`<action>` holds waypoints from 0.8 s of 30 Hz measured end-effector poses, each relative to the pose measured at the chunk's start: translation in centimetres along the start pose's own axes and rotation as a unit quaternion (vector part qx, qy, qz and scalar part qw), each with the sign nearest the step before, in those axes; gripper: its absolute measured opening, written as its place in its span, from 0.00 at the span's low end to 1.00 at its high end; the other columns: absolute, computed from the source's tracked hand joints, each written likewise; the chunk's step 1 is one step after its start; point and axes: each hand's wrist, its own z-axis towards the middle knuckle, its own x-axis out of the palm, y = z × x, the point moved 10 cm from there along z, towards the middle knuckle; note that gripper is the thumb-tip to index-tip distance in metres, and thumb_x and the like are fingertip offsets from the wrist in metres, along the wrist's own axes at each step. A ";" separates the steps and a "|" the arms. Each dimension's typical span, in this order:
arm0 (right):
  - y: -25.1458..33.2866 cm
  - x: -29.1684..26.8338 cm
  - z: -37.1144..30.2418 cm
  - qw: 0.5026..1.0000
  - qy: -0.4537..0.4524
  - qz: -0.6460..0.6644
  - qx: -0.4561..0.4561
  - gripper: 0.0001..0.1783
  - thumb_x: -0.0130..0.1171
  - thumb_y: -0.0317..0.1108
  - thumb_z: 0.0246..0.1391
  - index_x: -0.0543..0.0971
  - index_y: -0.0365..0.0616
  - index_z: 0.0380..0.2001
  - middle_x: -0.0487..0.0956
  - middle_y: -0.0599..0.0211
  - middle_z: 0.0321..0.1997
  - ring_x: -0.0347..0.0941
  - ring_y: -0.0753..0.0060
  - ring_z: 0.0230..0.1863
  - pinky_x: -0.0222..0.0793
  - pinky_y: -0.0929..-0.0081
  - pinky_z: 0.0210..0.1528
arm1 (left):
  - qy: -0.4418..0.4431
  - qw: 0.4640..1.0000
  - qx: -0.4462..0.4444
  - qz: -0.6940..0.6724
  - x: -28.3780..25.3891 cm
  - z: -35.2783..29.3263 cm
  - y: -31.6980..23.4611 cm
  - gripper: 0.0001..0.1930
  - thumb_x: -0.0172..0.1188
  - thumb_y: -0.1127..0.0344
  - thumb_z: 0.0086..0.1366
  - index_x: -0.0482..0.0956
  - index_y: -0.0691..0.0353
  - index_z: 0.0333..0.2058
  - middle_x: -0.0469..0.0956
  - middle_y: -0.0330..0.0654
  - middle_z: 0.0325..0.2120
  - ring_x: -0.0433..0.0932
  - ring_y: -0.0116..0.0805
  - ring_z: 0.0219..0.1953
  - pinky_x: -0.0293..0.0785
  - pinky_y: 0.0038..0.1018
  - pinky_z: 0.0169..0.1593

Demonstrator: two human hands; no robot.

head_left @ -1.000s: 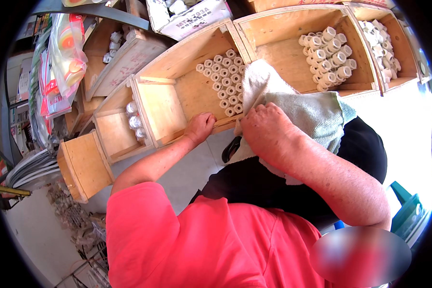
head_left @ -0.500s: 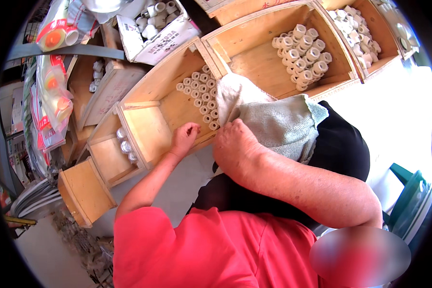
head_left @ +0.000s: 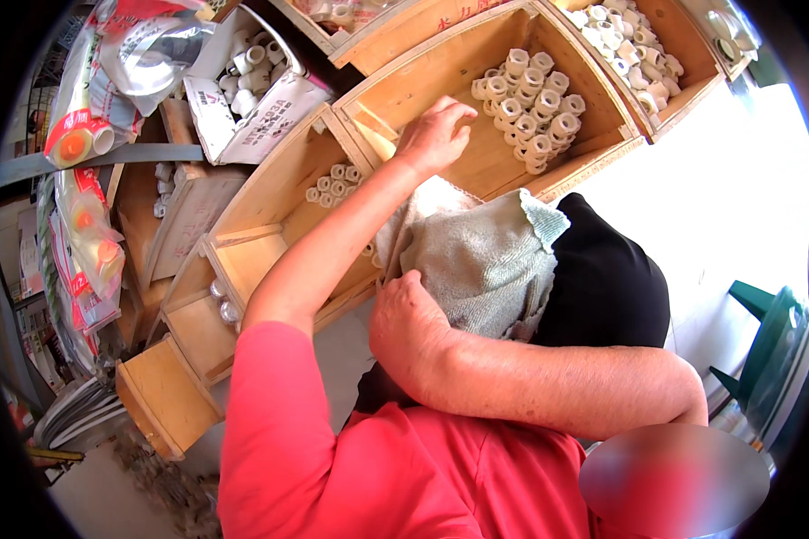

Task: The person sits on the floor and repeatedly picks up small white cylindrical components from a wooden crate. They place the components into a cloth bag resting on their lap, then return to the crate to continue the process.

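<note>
My left hand (head_left: 436, 136) hangs over the right wooden box (head_left: 391, 115), its thumb and fingers bent but apart with nothing visible between them. Just to its right a heap of white plastic pipe fittings (head_left: 532, 112) is stacked in that box. A grey-green towel (head_left: 485, 260) lies over my black-clad knee (head_left: 607, 278) and against the box edge. My right hand (head_left: 409, 323) is closed on the towel's near left edge. Smaller white fittings (head_left: 333, 184) lie in the left wooden box (head_left: 283, 211), partly hidden behind my left forearm.
More white fittings (head_left: 634, 54) fill a box at the upper right, and others sit in a white carton (head_left: 265, 117) at upper left. Bagged goods (head_left: 90, 225) hang at the left. A small wooden box (head_left: 171, 391) stands lower left. Green plastic items (head_left: 768, 359) stand at the right.
My left hand has moved up and right, from the left box to above the right one. My right hand stays on the towel. The view has shifted slightly.
</note>
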 end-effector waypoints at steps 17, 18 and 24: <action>0.1 0.6 -2.5 0.984 0.104 0.121 -0.078 0.33 0.49 0.51 0.53 0.68 0.41 0.58 0.69 0.57 0.60 0.62 0.55 0.60 0.50 0.44 0.61 | 0.133 0.987 -0.023 0.091 11.9 9.8 2.8 0.21 0.53 0.70 0.59 0.69 0.47 0.52 0.63 0.43 0.54 0.65 0.47 0.57 0.66 0.40 0.56; 0.1 0.7 -2.5 0.984 0.102 0.125 -0.075 0.34 0.49 0.50 0.53 0.68 0.40 0.58 0.68 0.57 0.60 0.62 0.54 0.61 0.50 0.45 0.62 | 0.131 0.986 -0.026 0.096 11.9 10.0 2.6 0.19 0.53 0.70 0.59 0.70 0.48 0.51 0.64 0.44 0.53 0.66 0.48 0.55 0.67 0.40 0.55; 0.1 1.0 -2.3 0.984 0.095 0.134 -0.067 0.34 0.48 0.50 0.54 0.67 0.39 0.59 0.66 0.56 0.62 0.59 0.54 0.64 0.48 0.45 0.63 | 0.110 0.989 -0.016 0.094 11.9 10.3 2.3 0.17 0.55 0.67 0.60 0.70 0.49 0.48 0.66 0.45 0.50 0.72 0.50 0.49 0.71 0.40 0.50</action>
